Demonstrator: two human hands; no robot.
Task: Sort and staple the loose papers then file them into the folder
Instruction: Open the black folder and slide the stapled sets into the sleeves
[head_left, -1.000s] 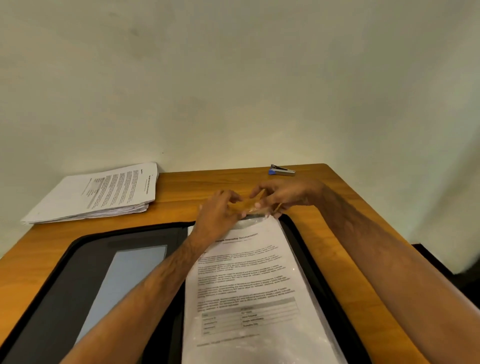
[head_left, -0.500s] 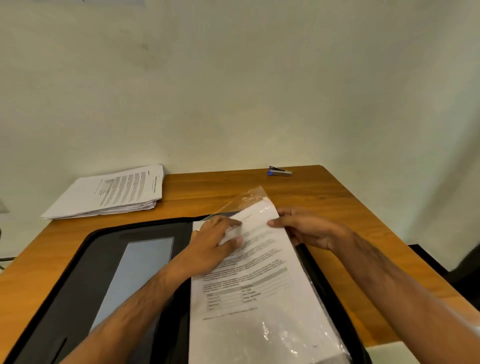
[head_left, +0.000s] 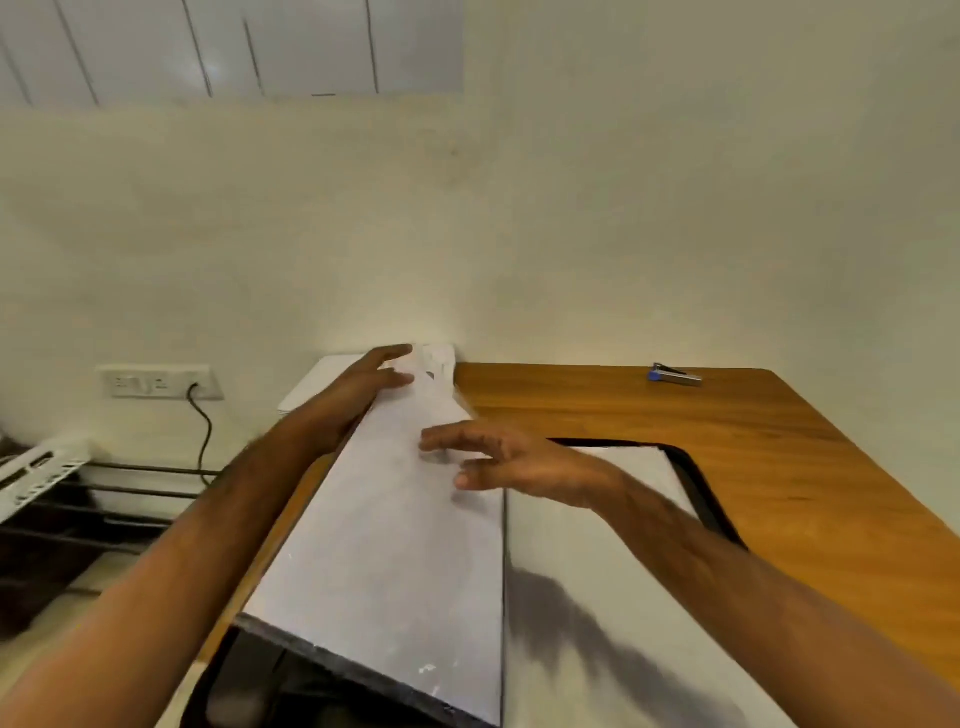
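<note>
Black folder (head_left: 696, 483) lies open on the wooden table (head_left: 779, 467), one only. A plastic sleeve page (head_left: 384, 545) is swung over to the folder's left side, its face pale grey; a second white page (head_left: 597, 571) lies flat on the right side. The seam between them runs straight toward the camera.

Left hand (head_left: 371, 382) rests flat on the far end of the turned sleeve, fingers straight and spread, pressing rather than gripping. It lies over a stack of loose papers (head_left: 317, 379) at the table's far left edge, one stack, partly hidden under hand and sleeve. Blurred, so I cannot tell whether the fingertips touch the stack or only the sleeve.

Right hand (head_left: 498, 460) hovers just above the sleeve near the seam, fingers loose and parted, holding nothing. Contact with the page not clear because of motion blur.

One stapler (head_left: 675, 375), silver with a blue end, sits at the table's far edge, well apart from both hands.

Off the table, left: one wall socket (head_left: 156, 382) with a black cable (head_left: 205, 431) plugged in
</note>
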